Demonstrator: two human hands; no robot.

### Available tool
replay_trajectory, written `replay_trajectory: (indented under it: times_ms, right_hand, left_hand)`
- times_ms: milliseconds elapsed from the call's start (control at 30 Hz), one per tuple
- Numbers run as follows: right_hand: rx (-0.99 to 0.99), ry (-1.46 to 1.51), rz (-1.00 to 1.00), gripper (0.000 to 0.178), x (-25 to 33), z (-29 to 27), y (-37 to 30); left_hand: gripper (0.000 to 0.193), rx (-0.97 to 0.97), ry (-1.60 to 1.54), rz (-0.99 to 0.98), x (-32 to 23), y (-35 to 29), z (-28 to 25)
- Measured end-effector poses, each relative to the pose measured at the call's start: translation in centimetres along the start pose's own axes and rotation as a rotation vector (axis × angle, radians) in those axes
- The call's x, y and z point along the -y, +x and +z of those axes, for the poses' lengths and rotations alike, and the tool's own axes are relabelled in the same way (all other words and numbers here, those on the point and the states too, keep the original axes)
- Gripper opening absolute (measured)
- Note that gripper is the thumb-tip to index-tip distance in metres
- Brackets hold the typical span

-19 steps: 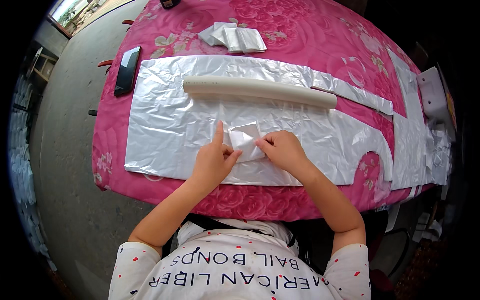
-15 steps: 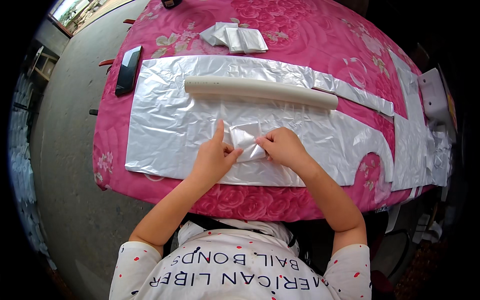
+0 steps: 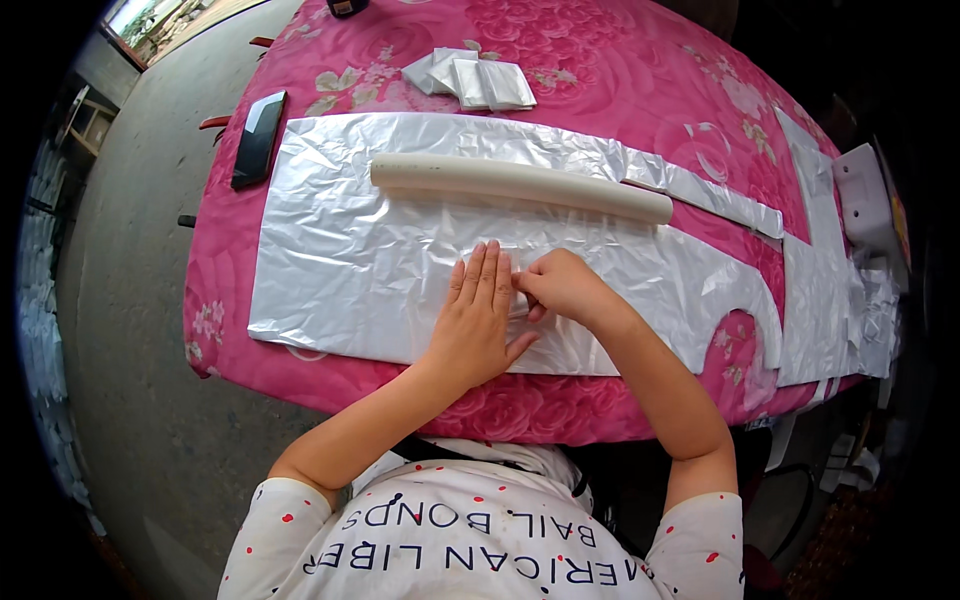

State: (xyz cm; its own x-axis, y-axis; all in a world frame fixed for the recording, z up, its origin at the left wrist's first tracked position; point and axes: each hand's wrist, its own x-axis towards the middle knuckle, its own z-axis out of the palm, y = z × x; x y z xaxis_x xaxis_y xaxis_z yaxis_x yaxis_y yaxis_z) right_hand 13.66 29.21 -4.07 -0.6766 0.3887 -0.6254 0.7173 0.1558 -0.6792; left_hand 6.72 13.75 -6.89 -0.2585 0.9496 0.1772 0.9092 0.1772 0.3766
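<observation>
My left hand (image 3: pixel 474 322) lies flat, fingers stretched out, over a small square of folded clear plastic film (image 3: pixel 519 308) and covers most of it. At that square's right edge, my right hand (image 3: pixel 562 287) is pinched closed, fingertips against the film. Both hands rest over a wide stack of silvery, translucent plastic bags (image 3: pixel 325 270) with a curved cut-out near its right end. Across the stack, just beyond my hands, lies a long cream-coloured tube (image 3: pixel 520 188).
Several folded plastic squares (image 3: pixel 495 85) lie at the far side of the pink floral tablecloth (image 3: pixel 600 50). A dark phone (image 3: pixel 258 140) is by the left edge. More plastic bags (image 3: pixel 815 310) and a white container (image 3: pixel 865 195) stand at the right.
My left hand has moved right and flattened from a pinch with pointing finger onto the folded film, hiding most of it. My right hand stays at its edge, fingers curled tighter.
</observation>
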Motion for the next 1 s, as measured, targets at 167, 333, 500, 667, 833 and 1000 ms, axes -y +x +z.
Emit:
replay_trajectory:
  times_ms: [167,333,500,667,833,1000]
  right_hand:
    - [-0.037,-0.004,0.01,0.027,-0.4,0.4,-0.1]
    - [-0.227,-0.322,-0.199,0.022,-0.4,1.0,-2.1]
    - [-0.34,-0.561,-0.227,0.018,-1.2,0.0,-4.0]
    - [-0.552,-0.684,-0.708,0.028,0.0,2.0,-3.4]
    - [-0.553,-0.637,-0.918,0.052,-0.3,5.6,0.7]
    - [-0.408,-0.456,-0.817,0.062,1.4,12.9,-1.2]
  left_hand:
    - [0.108,0.03,-0.024,-0.037,0.4,0.3,0.8]
    - [0.113,0.059,-0.002,-0.027,0.6,0.2,1.1]
    - [0.112,0.005,-0.027,-0.007,0.7,0.0,0.7]
    - [0.091,-0.208,-0.38,-0.049,2.1,-3.6,-1.5]
    - [0.024,0.209,-1.434,-0.57,2.8,-11.8,-5.3]
    - [0.024,-0.01,-1.464,-1.169,1.5,-20.2,-4.5]
